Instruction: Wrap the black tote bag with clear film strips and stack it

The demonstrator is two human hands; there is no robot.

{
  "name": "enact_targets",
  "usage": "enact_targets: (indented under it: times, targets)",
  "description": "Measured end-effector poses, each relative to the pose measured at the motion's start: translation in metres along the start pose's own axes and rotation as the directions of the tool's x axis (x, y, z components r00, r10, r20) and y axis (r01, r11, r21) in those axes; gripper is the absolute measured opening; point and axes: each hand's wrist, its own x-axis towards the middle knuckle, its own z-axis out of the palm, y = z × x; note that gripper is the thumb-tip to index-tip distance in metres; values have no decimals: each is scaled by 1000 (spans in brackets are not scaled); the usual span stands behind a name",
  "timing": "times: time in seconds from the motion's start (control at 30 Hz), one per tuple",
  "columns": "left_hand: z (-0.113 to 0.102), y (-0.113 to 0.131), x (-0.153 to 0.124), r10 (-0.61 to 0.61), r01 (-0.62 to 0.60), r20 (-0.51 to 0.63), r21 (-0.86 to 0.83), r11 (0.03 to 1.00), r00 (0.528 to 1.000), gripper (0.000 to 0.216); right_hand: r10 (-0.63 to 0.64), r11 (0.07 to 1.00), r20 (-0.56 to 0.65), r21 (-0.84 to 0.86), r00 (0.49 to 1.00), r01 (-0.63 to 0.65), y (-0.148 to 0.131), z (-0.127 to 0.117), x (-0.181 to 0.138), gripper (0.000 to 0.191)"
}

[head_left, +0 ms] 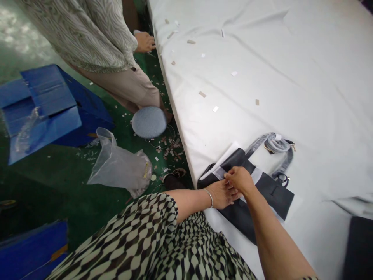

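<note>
A dark handbag (274, 194) lies on the white-covered table, with pale film strips across its front and wrapping on its handle. My left hand (222, 194), with a bracelet at the wrist, rests flat on the bag, its fingers stretched over the front. Just above it, my right hand (240, 179) is closed in a pinch at the bag's surface, beside a clear film strip (219, 173). What its fingertips hold is too small to make out. A wrapped, coiled strap (276, 143) with gold-coloured clasps lies beside the handle. White paper (231, 153) sticks out along the bag's edge.
Small paper scraps (202, 94) lie scattered over the table (305, 77). A dark item (358, 249) sits at the right edge. Left, on the green floor, are a blue box (58, 112), a plastic bag (119, 167) and a round stool (149, 122). Another person (96, 35) stands there.
</note>
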Motion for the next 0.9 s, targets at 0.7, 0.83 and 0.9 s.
enact_targets:
  times: [0.7, 0.83, 0.9]
  targets:
    - [-16, 6, 0, -74, 75, 87, -6, 997, 993, 50, -44, 888, 64, 459, 997, 9, 30, 14, 6, 14]
    - [-22, 9, 1, -98, 97, 120, 15, 995, 988, 49, -64, 844, 84, 537, 994, 9, 32, 17, 7, 16]
    - [-24, 9, 2, -96, 94, 133, 20, 995, 986, 49, -68, 832, 96, 554, 993, 3, 32, 17, 8, 16]
